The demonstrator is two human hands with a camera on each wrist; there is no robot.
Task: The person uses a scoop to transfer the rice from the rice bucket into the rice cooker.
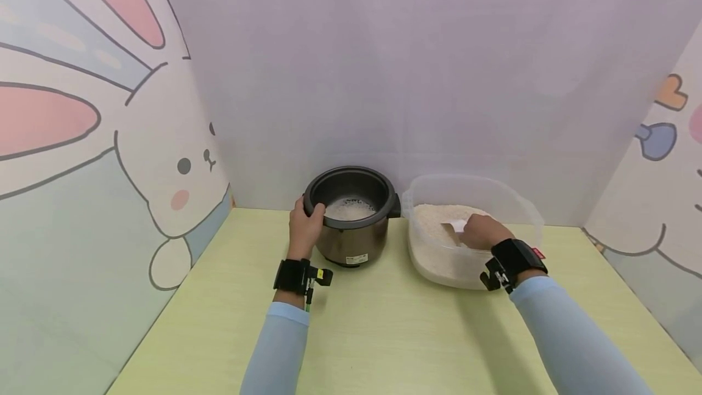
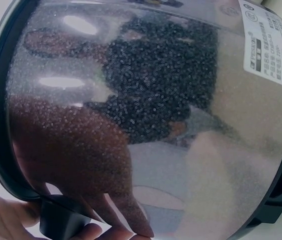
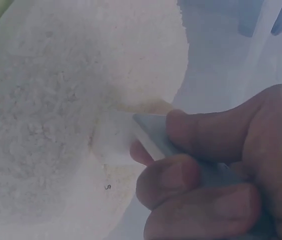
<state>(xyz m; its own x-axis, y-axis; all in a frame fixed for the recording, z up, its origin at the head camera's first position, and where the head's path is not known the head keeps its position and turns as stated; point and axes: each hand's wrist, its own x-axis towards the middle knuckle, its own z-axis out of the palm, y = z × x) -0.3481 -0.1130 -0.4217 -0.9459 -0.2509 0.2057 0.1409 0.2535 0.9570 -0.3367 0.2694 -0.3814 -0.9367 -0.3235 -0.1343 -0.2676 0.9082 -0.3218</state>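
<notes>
A dark rice cooker pot (image 1: 351,215) stands at the back of the yellow-green table (image 1: 384,334), with some white rice in its bottom. My left hand (image 1: 304,224) grips its left handle; in the left wrist view the speckled metal side (image 2: 146,115) fills the frame and my fingers (image 2: 11,220) curl under the black handle. To the right sits a clear plastic tub (image 1: 471,230) of raw rice (image 3: 46,125). My right hand (image 1: 479,231) is inside it, holding a white scoop (image 3: 113,142) pushed into the rice.
Cartoon rabbit panels wall the table on the left (image 1: 109,157) and right (image 1: 658,188), with a plain lilac wall (image 1: 417,66) behind. Bare tabletop stretches in front of the pot and tub.
</notes>
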